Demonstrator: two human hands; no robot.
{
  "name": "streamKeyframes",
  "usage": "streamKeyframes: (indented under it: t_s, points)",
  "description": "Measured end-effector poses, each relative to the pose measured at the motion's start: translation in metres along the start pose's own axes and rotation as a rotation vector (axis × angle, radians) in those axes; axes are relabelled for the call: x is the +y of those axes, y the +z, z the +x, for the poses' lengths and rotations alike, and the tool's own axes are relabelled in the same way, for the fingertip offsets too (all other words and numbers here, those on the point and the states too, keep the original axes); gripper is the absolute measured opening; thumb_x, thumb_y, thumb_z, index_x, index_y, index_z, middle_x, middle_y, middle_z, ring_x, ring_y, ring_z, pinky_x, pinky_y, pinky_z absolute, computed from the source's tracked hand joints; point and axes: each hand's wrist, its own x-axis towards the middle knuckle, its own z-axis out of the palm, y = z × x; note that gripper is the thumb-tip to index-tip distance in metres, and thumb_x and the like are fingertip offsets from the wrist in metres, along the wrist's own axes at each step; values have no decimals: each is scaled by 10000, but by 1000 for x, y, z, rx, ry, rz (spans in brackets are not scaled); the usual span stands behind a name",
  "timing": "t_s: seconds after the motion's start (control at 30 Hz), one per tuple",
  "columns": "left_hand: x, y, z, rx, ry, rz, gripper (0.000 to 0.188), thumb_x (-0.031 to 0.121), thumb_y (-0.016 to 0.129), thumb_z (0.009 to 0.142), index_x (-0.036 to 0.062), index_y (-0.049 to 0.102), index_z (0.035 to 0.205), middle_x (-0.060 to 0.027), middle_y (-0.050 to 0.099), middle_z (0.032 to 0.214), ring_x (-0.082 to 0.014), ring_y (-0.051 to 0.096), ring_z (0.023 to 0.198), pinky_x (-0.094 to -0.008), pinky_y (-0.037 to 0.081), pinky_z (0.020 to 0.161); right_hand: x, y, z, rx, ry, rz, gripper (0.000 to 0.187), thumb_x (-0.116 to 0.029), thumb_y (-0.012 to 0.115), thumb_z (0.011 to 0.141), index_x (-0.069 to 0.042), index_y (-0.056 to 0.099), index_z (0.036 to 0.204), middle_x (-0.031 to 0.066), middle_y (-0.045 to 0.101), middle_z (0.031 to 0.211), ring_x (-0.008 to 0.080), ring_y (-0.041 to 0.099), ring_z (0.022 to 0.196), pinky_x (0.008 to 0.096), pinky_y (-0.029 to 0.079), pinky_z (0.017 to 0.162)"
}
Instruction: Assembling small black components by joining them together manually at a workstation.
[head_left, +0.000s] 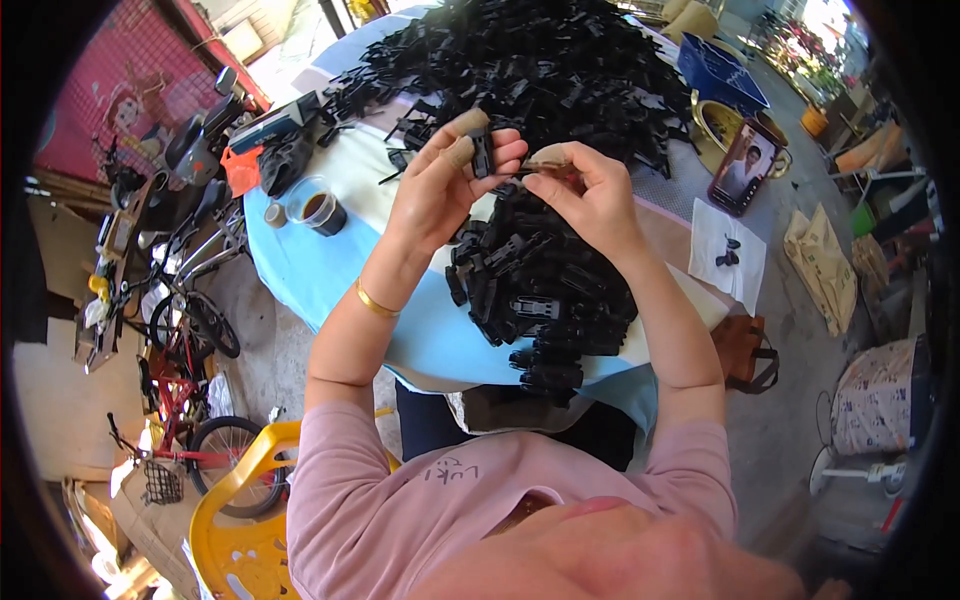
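Observation:
My left hand [432, 190] is raised over the table, with tan covers on its thumb and a fingertip. It grips a small black plastic part [483, 153], held upright between thumb and fingers. Close by on the right, my right hand [598, 200] is closed in a pinch, also with a tan finger cover. What it pinches is too small and shaded to make out. Below both hands lies a pile of black plastic parts [535, 307], some lined up at the near table edge. A much larger heap of loose black pieces [540, 60] covers the far side.
A plastic cup of dark liquid [318, 207] stands on the left of the cloth-covered table [290, 260]. On the right are a propped phone [746, 167], a white paper [708, 240] with black bits, and a blue basket [722, 75]. A yellow chair [235, 500] is at lower left.

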Motion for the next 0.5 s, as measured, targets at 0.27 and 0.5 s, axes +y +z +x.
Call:
streamKeyframes:
  t_s: [0.27,0.5]
  points:
    - [-14,11,-7,-141,-197,210,294,106,424,922,4,428,1199,-100,532,1076,-186,571,959,-336,503,836,-2,-3,-3,-2,61,189,125,-15,659,766,8,582,861,11,600,764,44,547,678,172,457,604]
    - [-22,18,-11,-172,43,539,392,-34,557,812,-12,417,1178,-97,498,1133,-157,552,965,-291,471,851,14,-3,1,-55,174,91,129,-75,632,802,-14,564,893,6,576,739,26,494,575,151,404,510]
